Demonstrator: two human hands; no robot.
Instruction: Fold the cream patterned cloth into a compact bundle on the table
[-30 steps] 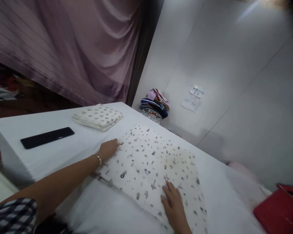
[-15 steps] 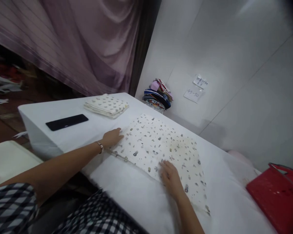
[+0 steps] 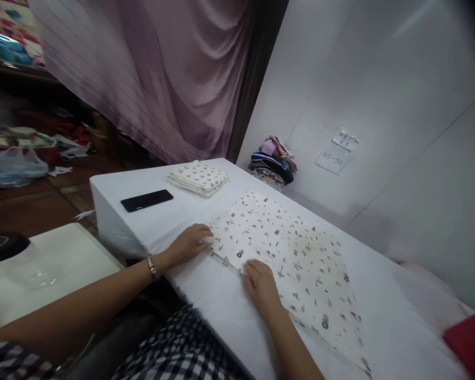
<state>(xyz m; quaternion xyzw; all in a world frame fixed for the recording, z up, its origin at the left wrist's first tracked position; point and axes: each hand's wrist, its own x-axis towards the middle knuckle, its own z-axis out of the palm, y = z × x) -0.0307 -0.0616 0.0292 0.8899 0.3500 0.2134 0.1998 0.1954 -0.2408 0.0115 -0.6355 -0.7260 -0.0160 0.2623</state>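
A cream cloth (image 3: 288,253) printed with small grey and olive motifs lies spread on the white-covered table, with a faint yellowish patch on its right half. At its left near corner, my left hand (image 3: 192,244) has its fingers curled over the edge. My right hand (image 3: 263,287) is on the near edge, a short way to the right, fingers bent together over the fabric with the thumb on the near side. Both hands appear closed on the cloth's border; the fingertips are partly hidden. Beyond the left hand sits a folded cream printed cloth (image 3: 200,178).
A black phone (image 3: 146,200) lies on the table (image 3: 206,306) at the left. Folded fabrics (image 3: 272,162) are stacked by the wall (image 3: 372,105), which carries paper notes. A red object (image 3: 471,338) is at the right edge. A pale surface (image 3: 75,258) stands at left.
My right hand has moved left along the near edge, closer to my left hand. My left hand's fingers have curled in at the corner. The view has turned left.
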